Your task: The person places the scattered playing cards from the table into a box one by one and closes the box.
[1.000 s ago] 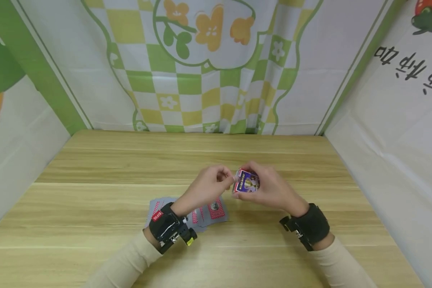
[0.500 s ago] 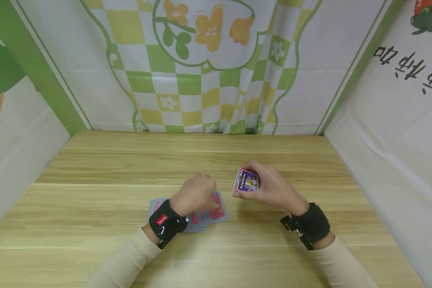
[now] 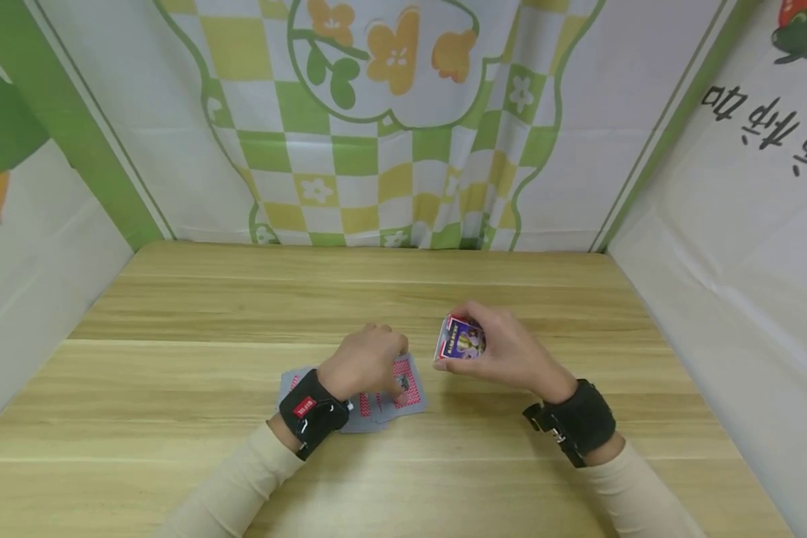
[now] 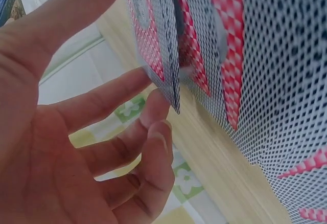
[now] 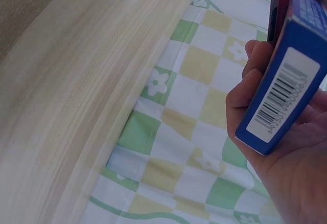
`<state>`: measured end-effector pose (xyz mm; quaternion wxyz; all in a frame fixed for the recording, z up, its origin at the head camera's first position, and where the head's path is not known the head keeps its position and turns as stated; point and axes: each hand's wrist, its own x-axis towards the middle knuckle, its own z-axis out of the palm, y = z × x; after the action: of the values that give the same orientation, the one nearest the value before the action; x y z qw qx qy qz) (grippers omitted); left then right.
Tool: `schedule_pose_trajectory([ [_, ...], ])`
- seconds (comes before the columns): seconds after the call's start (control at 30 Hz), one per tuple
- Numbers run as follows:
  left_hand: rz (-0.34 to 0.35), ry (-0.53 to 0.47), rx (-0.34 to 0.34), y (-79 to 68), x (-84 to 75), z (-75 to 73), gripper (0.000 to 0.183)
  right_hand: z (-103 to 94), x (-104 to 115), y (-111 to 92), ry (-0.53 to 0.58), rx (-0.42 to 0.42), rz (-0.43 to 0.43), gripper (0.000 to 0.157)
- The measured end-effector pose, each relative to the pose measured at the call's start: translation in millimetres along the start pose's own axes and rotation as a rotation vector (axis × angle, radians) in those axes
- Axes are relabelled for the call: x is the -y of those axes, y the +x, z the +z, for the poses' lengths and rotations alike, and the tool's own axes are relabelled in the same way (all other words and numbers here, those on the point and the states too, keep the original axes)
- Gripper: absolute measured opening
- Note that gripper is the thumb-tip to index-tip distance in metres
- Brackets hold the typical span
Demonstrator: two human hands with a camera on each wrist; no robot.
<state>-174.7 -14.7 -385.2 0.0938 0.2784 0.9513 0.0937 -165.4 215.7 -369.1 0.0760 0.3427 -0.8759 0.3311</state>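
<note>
Playing cards (image 3: 356, 426) with red checked backs lie face down, overlapping, on the wooden table. Over their right end is my left hand (image 3: 366, 362). Its thumb and index finger pinch a playing card (image 4: 145, 27), whose edge stands apart from the cards beneath in the left wrist view. The remaining fingers of that hand curl loosely past the edge. To the right, my right hand (image 3: 511, 351) grips a small card box (image 3: 462, 340) with a purple picture front. The right wrist view shows the box's blue side with a barcode label (image 5: 283, 96) and fingers wrapped behind it.
The wooden table (image 3: 242, 299) ends at a checked green, yellow and white curtain (image 3: 376, 179) at the back. White cloth walls (image 3: 726, 246) stand at both sides. Each wrist wears a black strap (image 3: 581, 422).
My left hand has come away from the card box, moving left and down to the cards, where it now pinches one. The right hand keeps holding the box in place.
</note>
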Motion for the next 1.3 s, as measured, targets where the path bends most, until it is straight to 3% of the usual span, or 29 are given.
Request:
schedule_pose_trajectory([
  [0.3,0.022,0.077,-0.080,0.0,-2.1,3.7,0.069,2.8,0,0,0.005,0.000,-0.004,0.057],
  [0.4,0.033,0.049,-0.074,-0.3,-3.3,3.2,0.061,3.7,-1,-1,0.007,0.002,-0.012,0.057],
  [0.57,0.108,-0.140,0.042,-2.7,0.9,-5.6,0.041,5.1,-3,-2,0.022,0.003,-0.018,0.055],
  [0.63,0.109,-0.246,0.067,-3.6,4.8,-12.3,0.042,4.9,-3,-2,0.029,0.001,-0.020,0.055],
  [0.7,0.088,-0.350,0.015,-3.6,8.1,-20.2,0.047,4.4,-4,-2,0.027,-0.003,-0.024,0.055],
  [0.87,0.027,-0.639,-0.222,-3.3,11.4,-37.0,0.030,1.9,-3,0,0.008,-0.004,-0.023,0.056],
  [0.93,0.009,-0.728,-0.251,-4.2,10.6,-41.0,0.024,1.1,-2,0,0.003,0.001,-0.013,0.056],
  [1.17,0.002,-0.852,-0.169,-6.8,5.1,-43.8,0.023,1.6,-2,0,0.010,0.005,-0.010,0.054],
  [1.3,0.019,-0.862,-0.153,-6.1,3.4,-39.8,0.021,2.2,-2,0,0.021,0.011,-0.023,0.053],
])
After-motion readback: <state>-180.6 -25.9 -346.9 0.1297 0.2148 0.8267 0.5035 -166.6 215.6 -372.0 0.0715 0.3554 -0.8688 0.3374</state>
